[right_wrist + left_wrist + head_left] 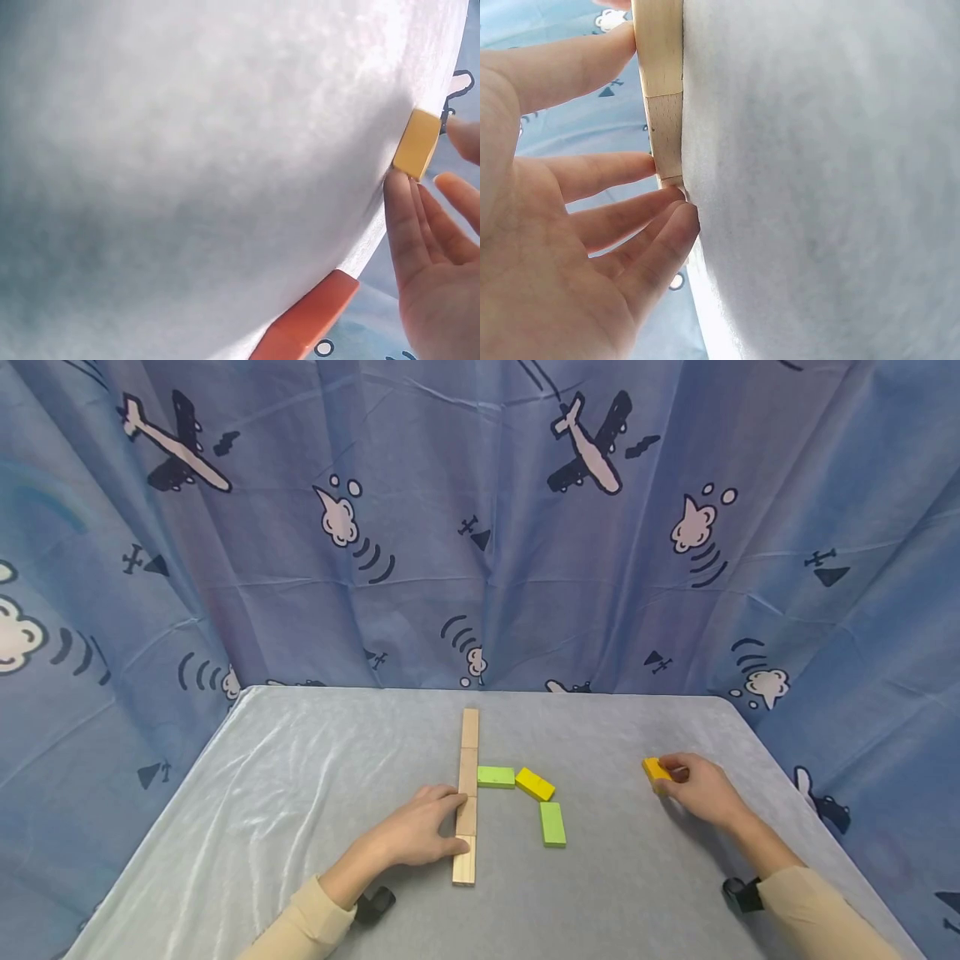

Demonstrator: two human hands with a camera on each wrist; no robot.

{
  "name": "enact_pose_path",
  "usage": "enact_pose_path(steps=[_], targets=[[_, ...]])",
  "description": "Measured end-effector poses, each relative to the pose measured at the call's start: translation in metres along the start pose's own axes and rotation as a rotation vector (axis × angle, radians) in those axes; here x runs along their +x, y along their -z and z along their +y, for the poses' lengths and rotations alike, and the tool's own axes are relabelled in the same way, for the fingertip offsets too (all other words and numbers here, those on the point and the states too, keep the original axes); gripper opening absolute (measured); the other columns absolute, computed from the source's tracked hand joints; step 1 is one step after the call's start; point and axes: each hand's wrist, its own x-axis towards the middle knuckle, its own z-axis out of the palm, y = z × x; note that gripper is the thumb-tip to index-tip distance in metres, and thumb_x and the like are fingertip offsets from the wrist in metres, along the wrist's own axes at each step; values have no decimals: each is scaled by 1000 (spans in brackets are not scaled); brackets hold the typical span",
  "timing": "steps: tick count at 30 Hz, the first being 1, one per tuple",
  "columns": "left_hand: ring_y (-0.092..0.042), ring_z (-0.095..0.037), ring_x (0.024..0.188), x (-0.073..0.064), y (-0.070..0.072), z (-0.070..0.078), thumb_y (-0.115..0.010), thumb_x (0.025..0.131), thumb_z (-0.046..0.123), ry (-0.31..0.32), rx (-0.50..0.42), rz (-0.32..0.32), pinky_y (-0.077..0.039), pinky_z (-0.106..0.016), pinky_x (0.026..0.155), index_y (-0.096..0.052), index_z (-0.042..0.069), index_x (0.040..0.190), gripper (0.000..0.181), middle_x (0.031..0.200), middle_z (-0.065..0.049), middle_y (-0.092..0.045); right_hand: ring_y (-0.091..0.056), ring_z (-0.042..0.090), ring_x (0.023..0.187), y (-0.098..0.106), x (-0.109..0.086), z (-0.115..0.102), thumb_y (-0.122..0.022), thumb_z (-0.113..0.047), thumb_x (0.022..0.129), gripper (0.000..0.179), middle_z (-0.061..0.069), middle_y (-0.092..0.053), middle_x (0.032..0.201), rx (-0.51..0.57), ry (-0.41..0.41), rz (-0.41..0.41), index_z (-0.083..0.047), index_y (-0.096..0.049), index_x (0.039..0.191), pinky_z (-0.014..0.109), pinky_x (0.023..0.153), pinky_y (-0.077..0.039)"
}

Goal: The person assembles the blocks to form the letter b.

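Note:
Light wooden blocks [468, 774] lie end to end in a straight row on the cloth-covered table. My left hand [420, 828] rests against the row's left side, its thumb and fingertips touching the wood; the fingers [600, 171] look fairly straight in the left wrist view. To the right, my right hand [701, 787] pinches a yellow block [651, 770] at the table surface. That yellow block [417, 144] sits between thumb and fingertips in the right wrist view. A green block [497, 777], a tilted yellow block [535, 784] and another green block [552, 825] curve off the row.
Orange blocks [311, 319] lie near the right hand in the right wrist view; I cannot make them out in the head view. The grey-white cloth [300, 760] has wrinkles on the left. A blue patterned curtain [480, 527] hangs behind the table.

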Motion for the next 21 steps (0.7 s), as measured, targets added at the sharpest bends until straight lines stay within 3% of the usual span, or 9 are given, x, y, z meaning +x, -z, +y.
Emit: enact_pose_path(steps=[5,13,21], targets=[[-43,-31,138,0,0,0,-77,89,36,0,0,-4,-42,-49,110,-52,3,146,71,149,-13,-49,-60,37,101,2,2,-2,-77,-26,90,60,30,-58,126,-7,-14,-37,9,-57,134,43,78,-57],[-44,-31,137,0,-1,1,-77,89,36,-2,4,-4,-42,-48,109,-53,3,146,71,148,-13,-50,-57,28,90,1,7,-4,-80,-24,87,62,27,-60,120,-36,10,-62,10,-56,134,35,70,-51],[-44,-31,137,0,0,2,-77,89,36,0,7,0,-42,-48,109,-53,3,146,70,148,-13,-50,-58,26,89,-5,9,-10,-82,-33,84,62,19,-63,108,-96,121,-13,12,-64,122,39,75,-51]])
